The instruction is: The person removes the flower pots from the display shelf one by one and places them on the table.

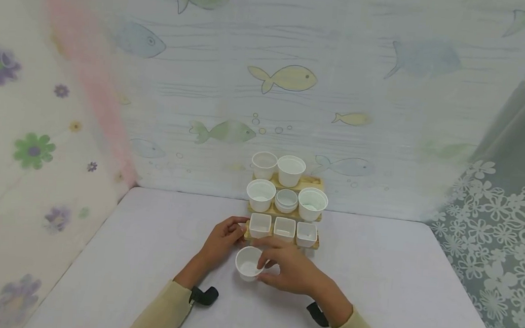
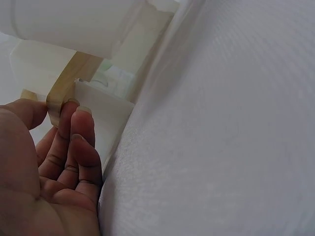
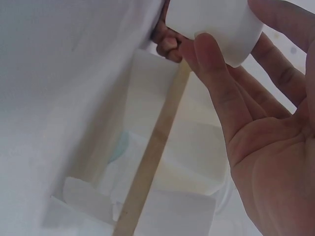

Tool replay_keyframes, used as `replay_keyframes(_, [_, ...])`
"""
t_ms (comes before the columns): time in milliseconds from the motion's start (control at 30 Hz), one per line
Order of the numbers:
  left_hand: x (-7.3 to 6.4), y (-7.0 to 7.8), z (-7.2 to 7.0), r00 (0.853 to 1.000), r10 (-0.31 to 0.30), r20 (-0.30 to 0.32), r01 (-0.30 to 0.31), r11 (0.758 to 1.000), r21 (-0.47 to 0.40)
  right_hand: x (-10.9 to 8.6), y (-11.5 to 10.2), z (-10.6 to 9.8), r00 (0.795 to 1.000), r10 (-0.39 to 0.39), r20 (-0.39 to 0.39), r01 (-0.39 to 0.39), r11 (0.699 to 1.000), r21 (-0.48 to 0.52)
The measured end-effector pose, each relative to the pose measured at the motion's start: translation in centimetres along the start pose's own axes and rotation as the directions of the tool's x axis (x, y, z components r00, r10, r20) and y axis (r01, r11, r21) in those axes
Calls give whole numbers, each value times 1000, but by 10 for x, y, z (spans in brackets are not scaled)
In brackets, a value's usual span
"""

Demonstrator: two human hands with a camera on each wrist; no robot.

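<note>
My right hand holds a round white cup by its right side, in front of the wooden stepped rack. In the right wrist view the thumb and fingers lie around the white cup. At the front left corner of the rack, my left hand pinches the end of the lowest wooden board between thumb and fingers. Square white cups sit in a row along that front board, close to both hands.
On the middle step stand round white cups with a smaller round container between them. Two more round cups are on the back step, near the fish-patterned wall covering. A white cloth covers the table.
</note>
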State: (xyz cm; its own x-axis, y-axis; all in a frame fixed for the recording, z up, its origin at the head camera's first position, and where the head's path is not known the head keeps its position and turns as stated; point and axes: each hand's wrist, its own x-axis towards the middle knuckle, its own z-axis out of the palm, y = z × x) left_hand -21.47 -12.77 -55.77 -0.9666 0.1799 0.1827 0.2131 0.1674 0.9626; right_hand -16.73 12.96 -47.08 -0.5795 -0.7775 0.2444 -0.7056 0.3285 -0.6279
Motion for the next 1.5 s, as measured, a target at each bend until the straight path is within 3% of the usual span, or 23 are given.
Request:
replay_keyframes(433, [1, -3, 0, 1000, 3, -2, -3, 1000, -23, 1, 6, 10, 999, -44, 9, 45, 993, -105])
replay_keyframes(833, [-1, 2, 0, 1000, -11, 9, 11, 1000, -11, 1, 7, 13, 998, 20, 54, -15, 995, -99])
replay_keyframes(1500, [-2, 4, 0, 1000, -21, 0, 21, 1000, -11, 1, 7, 9, 998, -4, 57, 9, 996, -84])
